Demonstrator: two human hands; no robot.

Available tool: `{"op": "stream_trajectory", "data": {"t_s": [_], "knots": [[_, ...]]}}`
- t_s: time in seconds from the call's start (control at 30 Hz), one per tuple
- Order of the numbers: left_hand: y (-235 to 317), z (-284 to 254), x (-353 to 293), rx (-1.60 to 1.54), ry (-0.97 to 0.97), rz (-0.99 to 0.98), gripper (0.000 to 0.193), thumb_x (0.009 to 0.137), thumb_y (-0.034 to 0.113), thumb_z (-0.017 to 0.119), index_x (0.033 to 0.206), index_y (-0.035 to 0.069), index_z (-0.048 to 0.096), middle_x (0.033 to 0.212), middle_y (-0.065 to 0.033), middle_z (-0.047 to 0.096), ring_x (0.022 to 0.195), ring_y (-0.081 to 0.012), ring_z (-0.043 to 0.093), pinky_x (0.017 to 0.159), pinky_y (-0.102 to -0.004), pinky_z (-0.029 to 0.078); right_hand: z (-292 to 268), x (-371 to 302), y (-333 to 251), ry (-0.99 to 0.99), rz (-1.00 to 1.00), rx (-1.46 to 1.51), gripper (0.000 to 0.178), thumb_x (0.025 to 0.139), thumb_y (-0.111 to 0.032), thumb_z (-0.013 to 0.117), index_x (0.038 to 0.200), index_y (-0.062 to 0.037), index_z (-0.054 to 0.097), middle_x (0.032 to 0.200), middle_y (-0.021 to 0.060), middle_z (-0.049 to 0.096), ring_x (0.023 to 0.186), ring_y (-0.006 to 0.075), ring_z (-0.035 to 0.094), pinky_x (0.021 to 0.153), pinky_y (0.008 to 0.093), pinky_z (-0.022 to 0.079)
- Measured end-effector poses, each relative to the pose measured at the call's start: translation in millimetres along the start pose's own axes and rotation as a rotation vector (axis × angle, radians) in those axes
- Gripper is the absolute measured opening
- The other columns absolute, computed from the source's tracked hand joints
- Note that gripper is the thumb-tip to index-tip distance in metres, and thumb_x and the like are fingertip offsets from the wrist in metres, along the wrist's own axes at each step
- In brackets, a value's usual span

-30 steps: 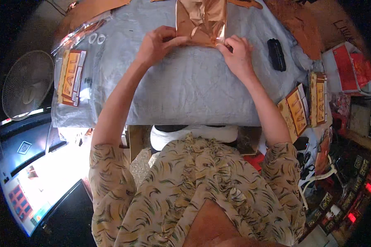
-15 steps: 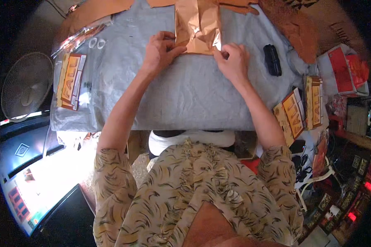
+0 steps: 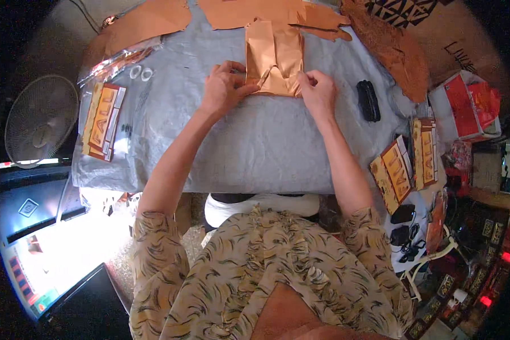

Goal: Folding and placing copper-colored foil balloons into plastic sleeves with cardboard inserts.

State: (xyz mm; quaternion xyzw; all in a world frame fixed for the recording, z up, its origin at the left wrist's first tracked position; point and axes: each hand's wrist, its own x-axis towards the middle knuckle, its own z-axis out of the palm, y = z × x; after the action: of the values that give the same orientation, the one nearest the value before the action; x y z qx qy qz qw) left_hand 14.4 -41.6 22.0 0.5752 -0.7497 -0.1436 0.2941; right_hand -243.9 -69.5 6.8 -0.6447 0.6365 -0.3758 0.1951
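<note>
A shiny copper-brown paper bag [image 3: 273, 48] lies flat on the grey cloth-covered table, with a seam down its middle and creased folds at its near end. At that end's left corner, my left hand [image 3: 223, 90] pinches the folded edge between thumb and fingers. My right hand [image 3: 319, 92] grips the opposite corner, its fingertips closed on the paper. The layer under my fingertips is hidden.
Brown sheets [image 3: 243, 12] spread along the far edge. A black case [image 3: 369, 101] lies right of my right hand. Printed cards [image 3: 103, 120] lie at left, more cards [image 3: 395, 174] at right. White rings [image 3: 141, 73] sit far left, a fan [image 3: 41, 119] beyond the table's left side.
The whole scene sits slightly lower in the picture, showing more of the far sheets. The near-end folds of the bag have shifted in shape. Both hands stay at its corners.
</note>
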Motion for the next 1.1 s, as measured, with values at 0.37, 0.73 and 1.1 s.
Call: {"op": "stream_trajectory", "data": {"t_s": [0.37,0.73,1.1], "knots": [[-3.9,13.5,-10.1,-0.12,0.184,-0.064,0.031,0.077,0.038,0.088,0.08,0.008,0.083,0.123,-0.0042,0.07,0.113,-0.029,0.06,0.094,-0.0417,0.05,15.5,-12.4,2.9,0.266,-0.264,-0.292,0.021,0.088,-0.027,0.077,0.078,-0.0104,0.068,0.076,0.0034,0.067,0.08,0.0283,0.06,0.08,0.0458,0.044],[-5.3,14.3,-9.2,-0.128,0.151,-0.029,0.028,0.075,0.04,0.088,0.079,0.012,0.083,0.124,-0.0018,0.069,0.115,-0.028,0.056,0.098,-0.0425,0.044,3.4,61.3,-7.5,-0.18,0.067,0.026,0.041,0.09,-0.034,0.076,0.074,0.0028,0.07,0.063,0.0086,0.067,0.059,0.0149,0.065,0.056,0.035,0.047],[2.8,8.6,-13.9,-0.099,0.175,-0.041,0.026,0.077,0.033,0.089,0.08,0.008,0.083,0.124,-0.0085,0.071,0.113,-0.0313,0.063,0.097,-0.042,0.052,16.9,39.4,-5.9,-0.002,0.069,0.079,0.027,0.086,-0.026,0.076,0.082,0.0007,0.073,0.078,0.0181,0.073,0.071,0.0326,0.071,0.066,0.0427,0.053]]}}
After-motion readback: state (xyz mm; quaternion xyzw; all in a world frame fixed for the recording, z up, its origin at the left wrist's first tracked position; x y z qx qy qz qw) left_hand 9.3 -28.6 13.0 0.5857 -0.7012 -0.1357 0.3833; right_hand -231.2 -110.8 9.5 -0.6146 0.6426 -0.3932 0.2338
